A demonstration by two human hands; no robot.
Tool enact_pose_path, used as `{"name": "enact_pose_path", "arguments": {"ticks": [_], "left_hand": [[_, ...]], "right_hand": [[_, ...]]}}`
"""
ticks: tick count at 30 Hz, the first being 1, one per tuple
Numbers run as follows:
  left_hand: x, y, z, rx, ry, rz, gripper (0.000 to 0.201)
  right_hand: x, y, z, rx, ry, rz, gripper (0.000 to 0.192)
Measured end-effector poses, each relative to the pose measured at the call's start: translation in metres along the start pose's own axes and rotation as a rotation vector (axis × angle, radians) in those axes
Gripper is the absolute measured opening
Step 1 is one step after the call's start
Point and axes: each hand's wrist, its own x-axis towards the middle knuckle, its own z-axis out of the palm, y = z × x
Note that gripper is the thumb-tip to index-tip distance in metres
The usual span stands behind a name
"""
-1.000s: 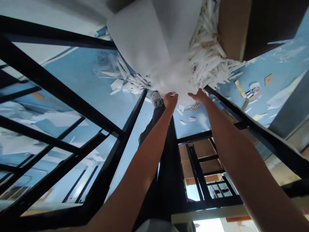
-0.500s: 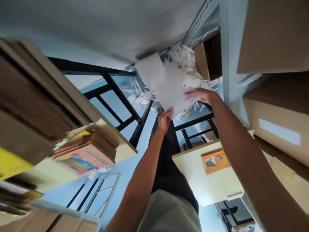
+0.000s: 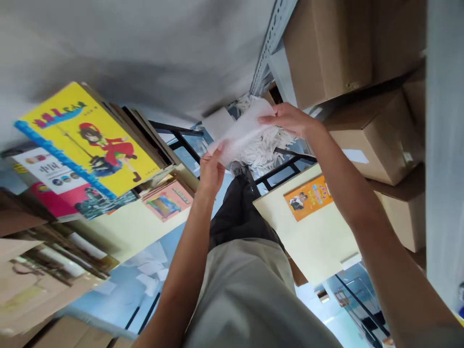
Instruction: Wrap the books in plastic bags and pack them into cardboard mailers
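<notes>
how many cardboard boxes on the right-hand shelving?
3 clearly: top box, middle box behind the right hand, lower box. More may be hidden beyond the frame edge.

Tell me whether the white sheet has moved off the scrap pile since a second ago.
Yes. The white sheet, held by left hand and right hand, has risen off the scrap pile on the floor.
</notes>
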Motion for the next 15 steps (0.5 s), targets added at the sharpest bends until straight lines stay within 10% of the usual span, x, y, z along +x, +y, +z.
{"name": "enact_pose_path", "arguments": {"ticks": [8,15], "left_hand": [[-0.077,0.085,0.038,0.123,-0.226,0.177,0.038],[-0.174,0.076,0.073,0.348,-0.451,0.117,0.049]], "right_hand": [[-0.114,-0.069,0.011,-0.055,-0.025,-0.25,0.049],[-0.243,-0.077,-0.008,0.045,0.03,-0.447,0.043]]}}
